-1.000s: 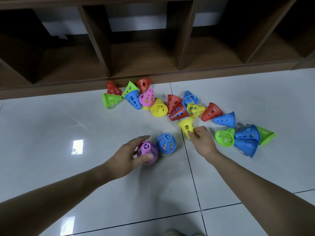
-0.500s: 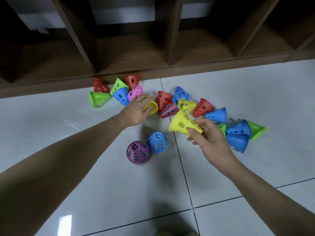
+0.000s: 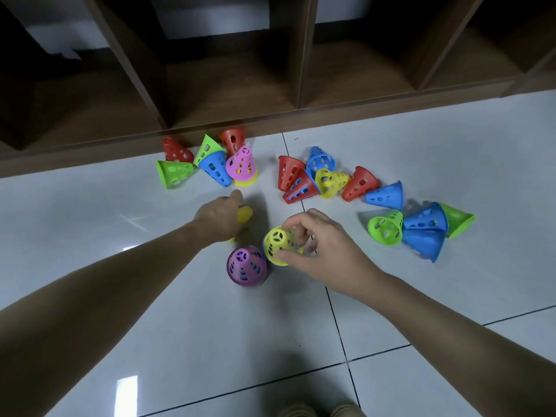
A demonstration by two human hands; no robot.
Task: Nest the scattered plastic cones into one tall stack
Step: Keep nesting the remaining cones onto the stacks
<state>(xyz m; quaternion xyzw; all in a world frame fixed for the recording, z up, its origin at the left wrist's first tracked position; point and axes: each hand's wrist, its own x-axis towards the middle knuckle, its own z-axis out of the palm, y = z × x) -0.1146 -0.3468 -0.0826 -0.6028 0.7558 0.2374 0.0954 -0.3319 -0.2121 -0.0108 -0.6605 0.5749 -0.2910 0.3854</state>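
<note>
Stacking under way: right hand [image 3: 326,254] pinching yellow cone [image 3: 278,246], seemingly lowering it over a blue one on the floor [image 3: 421,296] beside purple cone [image 3: 246,266]. Left hand [image 3: 219,218] curled round another yellow cone [image 3: 244,214], largely hidden. Next: seat it squarely, then release.

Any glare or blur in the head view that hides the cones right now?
Head view: ceiling-light glare patches on the floor tiles sit clear of the cones; the left hand and its yellow cone are motion-blurred; the shelf bays are dark; wide-angle bending at edges.
</note>
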